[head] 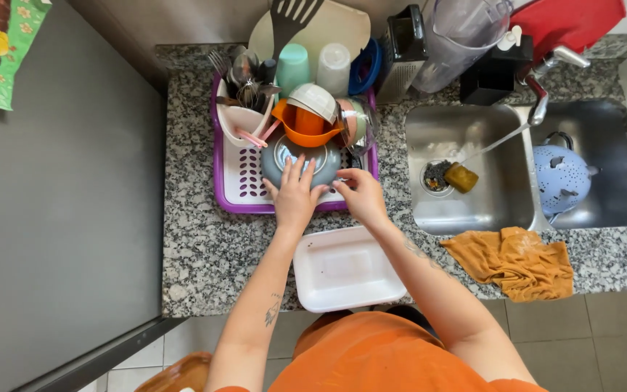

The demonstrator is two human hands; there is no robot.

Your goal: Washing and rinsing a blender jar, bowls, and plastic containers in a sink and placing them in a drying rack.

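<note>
Both my hands rest on an upturned grey-blue bowl (292, 156) in the front of a purple and white dish rack (237, 190). My left hand (295, 192) lies spread over the bowl's near side, fingers apart. My right hand (361, 192) grips the bowl's right edge. Behind the bowl sit an orange bowl (306, 125), a white bowl (313, 98), cups and a holder of utensils (244, 72). A white rectangular dish (346, 270) lies on the granite counter (197, 247) just under my forearms.
A double steel sink (473, 207) lies to the right, with water running from the tap (542, 83), a sponge (461, 177) by the drain and a blue colander (562, 176) in the far basin. An orange cloth (517, 261) hangs over the counter edge. A grey appliance (59, 218) stands left.
</note>
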